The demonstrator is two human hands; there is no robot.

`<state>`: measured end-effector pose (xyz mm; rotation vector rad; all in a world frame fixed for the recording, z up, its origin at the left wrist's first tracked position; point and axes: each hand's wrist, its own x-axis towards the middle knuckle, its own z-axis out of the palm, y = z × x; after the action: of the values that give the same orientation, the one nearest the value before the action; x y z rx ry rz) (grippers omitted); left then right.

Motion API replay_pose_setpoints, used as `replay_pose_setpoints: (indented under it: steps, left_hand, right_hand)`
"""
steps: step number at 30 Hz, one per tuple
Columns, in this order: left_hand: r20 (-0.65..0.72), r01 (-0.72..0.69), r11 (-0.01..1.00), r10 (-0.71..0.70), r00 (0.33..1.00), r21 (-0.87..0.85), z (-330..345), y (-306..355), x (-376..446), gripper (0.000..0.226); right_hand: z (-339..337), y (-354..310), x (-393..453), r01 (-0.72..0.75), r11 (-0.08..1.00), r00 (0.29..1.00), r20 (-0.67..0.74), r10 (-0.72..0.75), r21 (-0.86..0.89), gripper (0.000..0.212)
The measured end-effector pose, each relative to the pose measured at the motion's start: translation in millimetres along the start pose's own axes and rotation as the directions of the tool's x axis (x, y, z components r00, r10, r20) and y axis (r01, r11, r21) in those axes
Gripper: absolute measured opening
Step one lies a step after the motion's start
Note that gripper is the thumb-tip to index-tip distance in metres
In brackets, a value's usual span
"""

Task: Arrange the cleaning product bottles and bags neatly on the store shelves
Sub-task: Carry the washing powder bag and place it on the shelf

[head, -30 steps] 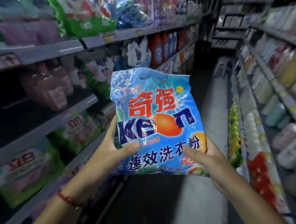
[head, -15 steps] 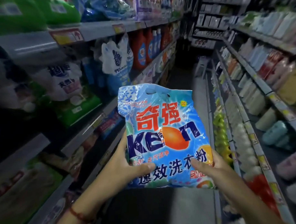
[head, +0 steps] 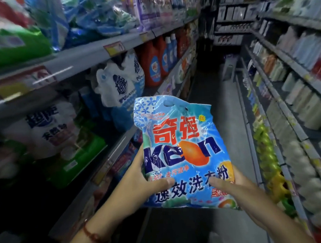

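Both hands, left hand (head: 140, 178) and right hand (head: 236, 187), grip the blue Keon washing-powder bag (head: 182, 153) by its lower corners, label up, likely seeking its shelf slot.

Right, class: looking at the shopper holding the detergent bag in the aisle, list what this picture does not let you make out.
Head view only:
- Back of the blue Keon washing powder bag: faces away.
- Fingers of the left hand and right hand: behind the bag, only thumbs show.
- Green bag, upper left shelf: motion-blurred, label unreadable.
- Shelf price tags: blurred.
- Far shelves: too small and dark.
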<state>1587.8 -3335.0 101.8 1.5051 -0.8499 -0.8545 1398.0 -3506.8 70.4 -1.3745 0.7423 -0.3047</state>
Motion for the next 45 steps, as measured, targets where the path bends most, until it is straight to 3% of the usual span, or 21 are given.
replay_pose_setpoints:
  steps: [2, 6, 11, 16, 18, 20, 21, 22, 24, 26, 29, 33, 37, 40, 45]
  left_hand:
    - [-0.051, -0.013, 1.000, 0.013, 0.999, 0.005, -3.3, 4.9, 26.2, 0.072]
    - [-0.188, -0.057, 0.998, 0.057, 0.980, 0.005, -6.7, 25.8, 77.3, 0.074]
    - [-0.376, -0.137, 0.984, 0.171, 0.911, 0.116, -20.9, 70.0, 131.9, 0.079]
    - [-0.568, -0.165, 0.940, 0.313, 0.761, 0.297, -31.6, 108.8, 156.7, 0.081]
    - [-0.605, -0.152, 0.928, 0.340, 0.720, 0.340, -36.3, 118.9, 159.8, 0.080]
    - [-0.660, -0.151, 0.910, 0.388, 0.643, 0.387, -51.7, 135.5, 159.7, 0.078]
    - [-0.664, -0.154, 0.911, 0.386, 0.641, 0.382, -57.6, 138.4, 162.8, 0.077]
    - [-0.679, -0.156, 0.900, 0.413, 0.607, 0.408, -68.0, 149.5, 161.9, 0.077]
    - [-0.697, -0.163, 0.878, 0.459, 0.551, 0.450, -89.7, 162.1, 166.6, 0.077]
    - [-0.705, -0.157, 0.832, 0.538, 0.461, 0.532, -118.7, 182.6, 173.0, 0.082]
    - [-0.668, -0.130, 0.748, 0.645, 0.370, 0.651, -158.2, 211.3, 191.5, 0.088]
    - [-0.662, -0.047, 0.711, 0.674, 0.327, 0.701, -208.6, 221.8, 222.2, 0.088]
    - [-0.780, 0.205, 0.764, 0.542, 0.312, 0.612, -236.7, 208.1, 249.6, 0.121]
    - [-0.820, 0.293, 0.772, 0.485, 0.304, 0.564, -243.9, 202.3, 257.1, 0.122]
    - [-0.854, 0.417, 0.746, 0.430, 0.295, 0.519, -242.7, 207.1, 261.7, 0.121]
  right_hand:
    - [-8.5, -14.5, 34.9, 0.019, 0.999, 0.997, 0.075, -0.016, -0.034, 0.086]
    - [-25.4, -58.5, 107.3, 0.083, 0.996, 0.972, 0.222, -0.073, -0.036, 0.085]
    - [-35.5, -139.3, 194.8, 0.214, 0.977, 0.859, 0.471, -0.198, 0.020, 0.080]
    - [-17.5, -206.7, 264.9, 0.355, 0.935, 0.732, 0.625, -0.271, -0.011, 0.093]
    - [-7.3, -223.3, 279.8, 0.428, 0.901, 0.730, 0.615, -0.298, -0.072, 0.097]
    - [17.3, -250.7, 298.2, 0.503, 0.861, 0.663, 0.670, -0.334, -0.068, 0.099]
    - [21.2, -256.9, 300.5, 0.525, 0.848, 0.670, 0.648, -0.362, -0.070, 0.098]
    - [38.1, -273.2, 308.4, 0.569, 0.821, 0.621, 0.678, -0.393, -0.046, 0.090]
    - [60.0, -298.7, 318.2, 0.591, 0.807, 0.579, 0.694, -0.428, 0.005, 0.062]
    - [89.6, -336.4, 332.8, 0.645, 0.762, 0.529, 0.688, -0.497, 0.056, 0.047]
    - [129.5, -382.2, 356.7, 0.695, 0.713, 0.487, 0.672, -0.558, 0.088, 0.058]
    - [179.4, -416.0, 401.7, 0.709, 0.705, 0.498, 0.707, -0.503, 0.003, 0.100]
    - [207.3, -413.9, 443.6, 0.659, 0.746, 0.547, 0.744, -0.383, -0.100, 0.091]
    - [212.5, -405.5, 455.6, 0.649, 0.752, 0.557, 0.744, -0.370, -0.112, 0.068]
    - [212.0, -405.3, 455.6, 0.688, 0.713, 0.552, 0.734, -0.395, -0.133, 0.086]
